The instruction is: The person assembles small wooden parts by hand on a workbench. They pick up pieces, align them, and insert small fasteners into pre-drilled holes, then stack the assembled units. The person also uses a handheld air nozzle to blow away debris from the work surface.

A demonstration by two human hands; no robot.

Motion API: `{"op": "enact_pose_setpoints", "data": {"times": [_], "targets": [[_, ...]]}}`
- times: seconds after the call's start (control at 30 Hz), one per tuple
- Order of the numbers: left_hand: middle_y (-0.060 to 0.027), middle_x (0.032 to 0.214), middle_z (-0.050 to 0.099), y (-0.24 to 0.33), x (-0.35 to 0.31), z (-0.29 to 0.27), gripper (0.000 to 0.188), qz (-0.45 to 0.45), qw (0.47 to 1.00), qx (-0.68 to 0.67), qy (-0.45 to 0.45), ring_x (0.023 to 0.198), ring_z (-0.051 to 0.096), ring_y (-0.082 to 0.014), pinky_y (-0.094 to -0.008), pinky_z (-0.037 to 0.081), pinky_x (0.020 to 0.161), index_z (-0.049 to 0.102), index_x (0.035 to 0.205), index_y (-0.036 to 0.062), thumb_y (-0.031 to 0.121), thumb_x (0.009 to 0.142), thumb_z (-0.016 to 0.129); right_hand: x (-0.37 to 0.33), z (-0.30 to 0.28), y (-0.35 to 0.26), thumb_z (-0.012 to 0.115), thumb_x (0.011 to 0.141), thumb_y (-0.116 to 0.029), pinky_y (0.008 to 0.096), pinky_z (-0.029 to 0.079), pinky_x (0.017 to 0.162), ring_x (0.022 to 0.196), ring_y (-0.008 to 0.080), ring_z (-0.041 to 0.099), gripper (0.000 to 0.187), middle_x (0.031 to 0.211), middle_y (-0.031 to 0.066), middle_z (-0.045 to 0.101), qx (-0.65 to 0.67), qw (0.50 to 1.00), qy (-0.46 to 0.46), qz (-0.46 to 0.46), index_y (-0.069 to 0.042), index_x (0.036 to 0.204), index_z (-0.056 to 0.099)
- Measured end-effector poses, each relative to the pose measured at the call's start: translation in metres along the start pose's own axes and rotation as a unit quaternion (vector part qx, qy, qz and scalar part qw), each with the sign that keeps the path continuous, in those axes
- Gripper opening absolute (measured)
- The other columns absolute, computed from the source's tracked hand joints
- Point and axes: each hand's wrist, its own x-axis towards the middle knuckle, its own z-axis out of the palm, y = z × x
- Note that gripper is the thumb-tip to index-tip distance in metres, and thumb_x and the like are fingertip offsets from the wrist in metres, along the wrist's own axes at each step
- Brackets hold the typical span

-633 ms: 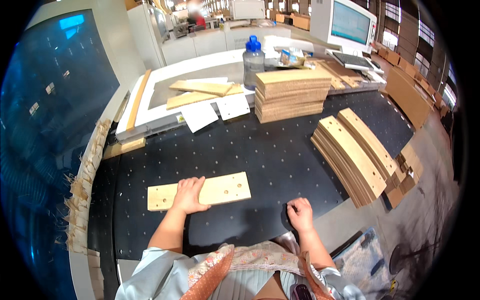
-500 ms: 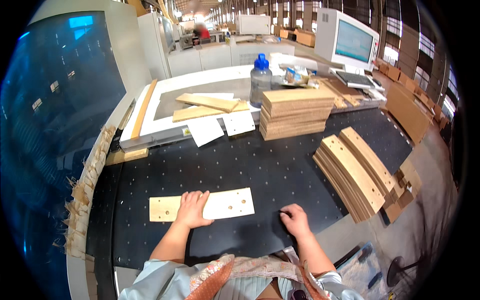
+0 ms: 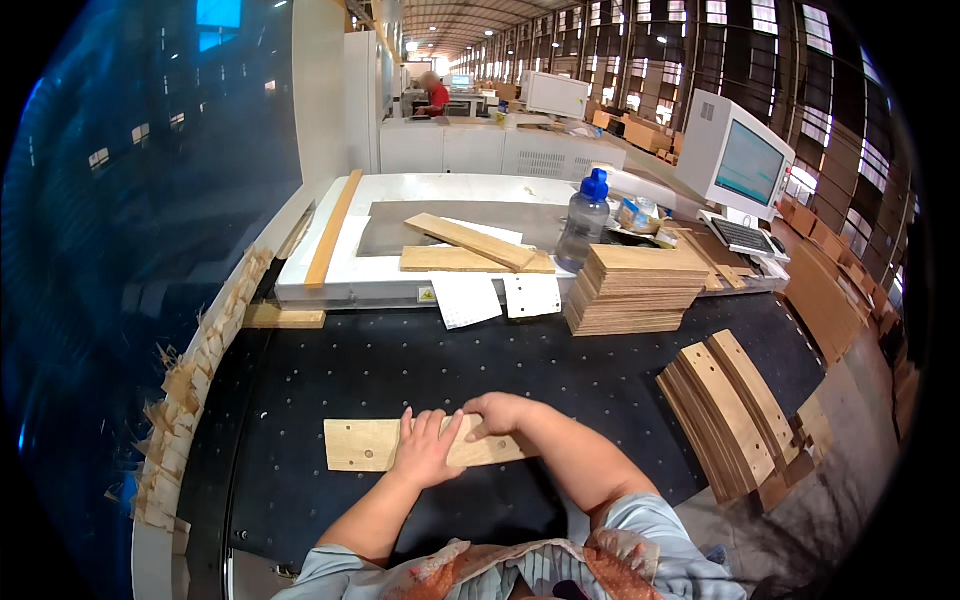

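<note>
A pale curved wooden board (image 3: 362, 446) with drilled holes lies across the black perforated table in front of me. My left hand (image 3: 425, 450) rests flat on its middle, fingers spread toward the far edge. Right beside it, my right hand (image 3: 497, 414) reaches over the far side of the board, index finger and thumb bent together against its face. Whatever may be between those fingers is too small or hidden to tell. The right forearm crosses above the board's right end and partly covers it.
Curved drilled boards (image 3: 725, 415) stand stacked at the right. Farther back are a pile of boards (image 3: 640, 290), a blue-capped bottle (image 3: 584, 222), loose strips (image 3: 470, 242) and papers (image 3: 467, 300). A monitor (image 3: 745, 160) stands back right; a dark blue panel (image 3: 150, 200) rises at left.
My right hand has moved left from the bare table onto the board, beside my left hand. The left hand stays on the board. The view has tilted up and shifted.
</note>
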Motion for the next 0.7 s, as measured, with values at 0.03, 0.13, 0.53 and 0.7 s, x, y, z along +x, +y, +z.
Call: {"op": "enact_pose_setpoints", "data": {"times": [0.03,0.13,0.53,0.7], "targets": [[-0.0127,0.124,0.049,-0.004,0.004,-0.007,0.097,0.001,1.0,-0.006,-0.01,0.121,0.045,-0.0303,-0.0572,0.024,0.109,0.045,0.138,0.0113,0.042,0.055,0.084,0.0,-0.007,-0.006,0.082,0.073,-0.031,0.0375,0.05,0.087,0.102,0.0311,0.064,0.061,0.108,0.0154,0.068,-0.021,1.0,0.023,0.001,-0.009,0.125,0.06],[-0.0128,0.123,0.052,-0.036,0.009,-0.03,0.084,0.03,0.999,0.029,-0.017,0.118,0.048,-0.0302,-0.0543,0.031,0.106,0.049,0.133,0.0102,0.039,0.062,0.082,0.003,-0.031,-0.031,0.078,0.076,-0.03,0.0394,0.051,0.082,0.095,0.0268,0.065,0.047,0.1,0.0108,0.069,-0.032,0.998,0.037,0.03,-0.012,0.117,0.063],[-0.0134,0.139,0.048,-0.075,0.011,-0.058,0.08,-0.051,0.984,0.009,-0.169,0.125,0.048,-0.0324,-0.0487,0.037,0.103,0.04,0.145,0.024,0.027,0.074,0.076,0.001,0.036,-0.007,0.059,0.084,-0.011,0.0565,0.024,0.113,0.142,0.0286,0.03,0.067,0.149,0.0123,0.037,-0.232,0.91,0.339,-0.056,-0.017,0.146,0.035],[-0.0142,0.139,0.049,-0.113,-0.003,-0.019,0.066,-0.015,0.973,-0.069,-0.219,0.128,0.046,-0.0337,-0.0442,0.036,0.107,0.049,0.139,0.029,0.021,0.078,0.072,-0.007,0.055,0.007,0.053,0.085,-0.01,0.0588,0.026,0.111,0.143,0.0305,0.027,0.058,0.152,0.0121,0.033,-0.264,0.916,0.286,-0.098,-0.02,0.141,0.044]]}}
